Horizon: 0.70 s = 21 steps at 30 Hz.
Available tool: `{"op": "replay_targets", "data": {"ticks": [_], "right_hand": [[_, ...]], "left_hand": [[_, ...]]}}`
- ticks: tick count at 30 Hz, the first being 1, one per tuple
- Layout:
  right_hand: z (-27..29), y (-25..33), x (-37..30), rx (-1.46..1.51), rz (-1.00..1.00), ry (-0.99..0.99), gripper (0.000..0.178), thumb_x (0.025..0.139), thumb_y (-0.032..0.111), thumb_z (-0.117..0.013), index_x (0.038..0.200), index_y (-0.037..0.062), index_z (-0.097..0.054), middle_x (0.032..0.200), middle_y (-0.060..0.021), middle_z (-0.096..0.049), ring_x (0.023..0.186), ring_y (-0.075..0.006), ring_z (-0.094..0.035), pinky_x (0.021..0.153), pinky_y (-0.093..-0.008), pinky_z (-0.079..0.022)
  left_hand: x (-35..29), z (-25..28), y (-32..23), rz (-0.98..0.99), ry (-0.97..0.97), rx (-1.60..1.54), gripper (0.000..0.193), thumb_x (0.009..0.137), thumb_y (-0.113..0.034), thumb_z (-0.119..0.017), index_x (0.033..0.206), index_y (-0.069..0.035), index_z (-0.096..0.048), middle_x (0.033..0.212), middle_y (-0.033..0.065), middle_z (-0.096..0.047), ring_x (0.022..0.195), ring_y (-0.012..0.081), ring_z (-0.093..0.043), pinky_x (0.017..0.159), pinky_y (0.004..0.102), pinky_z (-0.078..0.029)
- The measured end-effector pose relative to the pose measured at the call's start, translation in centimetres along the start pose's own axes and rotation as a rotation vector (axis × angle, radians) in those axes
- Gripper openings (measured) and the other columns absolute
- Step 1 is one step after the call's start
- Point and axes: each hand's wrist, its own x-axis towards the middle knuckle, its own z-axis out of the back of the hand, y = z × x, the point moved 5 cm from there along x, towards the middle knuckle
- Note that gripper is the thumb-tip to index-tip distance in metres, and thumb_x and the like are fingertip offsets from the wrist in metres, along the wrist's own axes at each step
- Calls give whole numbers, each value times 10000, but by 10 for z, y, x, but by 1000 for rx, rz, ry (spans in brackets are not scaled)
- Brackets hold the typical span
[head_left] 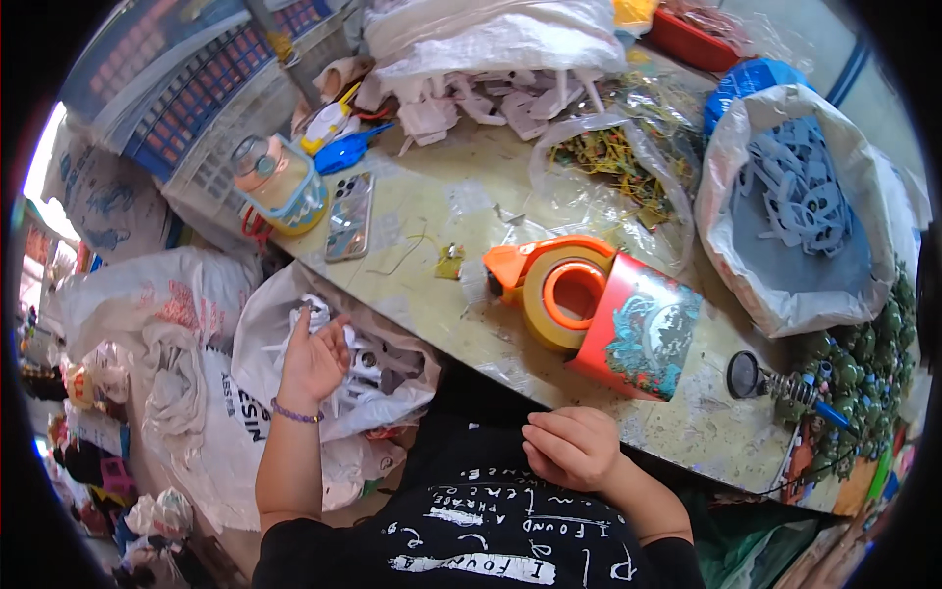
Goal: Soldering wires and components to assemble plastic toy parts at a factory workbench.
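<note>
My left hand (319, 355) is held palm up over a white sack (257, 319) of white and grey plastic parts (365, 365). Its fingers are apart and slightly bent, with nothing visible in the palm. Close to my chest, by the table's front edge, my right hand (572, 448) is closed, its fingers curled together; whatever may be inside them is hidden. On the table (422, 304) beyond it lies an orange tape dispenser (510, 263) with a wide roll of tape (542, 312), against a red patterned box (643, 329). A tangle of thin wire with a small yellowish piece (449, 261) lies farther left.
A phone (350, 216) and a lidded drink jar (280, 191) stand far left. At the back are a white sack (491, 39) of pale parts and a clear bag of coloured wires (623, 167). Rightward are a sack of bluish parts (800, 187), green pieces (863, 363) and a screwdriver-like tool (800, 391).
</note>
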Motion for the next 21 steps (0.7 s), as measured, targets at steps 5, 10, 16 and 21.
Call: {"op": "replay_targets", "data": {"ticks": [5, 10, 16, 21], "right_hand": [[15, -3, -6, -43, -64, -25, 238, 683, 58, -734, 914, 51, -675, 893, -97, -675, 653, -230, -639, 552, -307, -511], [31, -3, -13, -98, -128, -62, 246, 691, 65, -755, 923, 46, -675, 878, -84, -674, 660, -216, -638, 553, -300, -506], [46, -1, -24, -114, -203, -111, 252, 686, 56, -751, 928, 48, -680, 860, -85, -673, 636, -222, -635, 521, -304, -497], [50, -10, -36, -124, -268, -140, 225, 691, 51, -745, 905, 48, -678, 849, -89, -675, 628, -225, -639, 510, -304, -492]], "left_hand": [[2, -105, 5, -150, 519, 682, 358, 971, -325, -502, 904, 1, -634, 664, 80, -621, 578, 159, -585, 541, 272, -466], [86, -248, -18, -929, 435, 1362, 350, 875, -293, -632, 1060, 2, -602, 1008, 140, -635, 938, 245, -597, 816, 350, -481], [203, -257, -116, -1291, -674, 1387, 688, 666, -441, -780, 1162, -39, -521, 1138, 201, -611, 1095, 401, -543, 922, 459, -443], [173, -278, -105, -1073, -573, 1460, 644, 700, -389, -753, 1178, -47, -490, 1110, 210, -628, 1098, 384, -551, 892, 462, -455]]}}
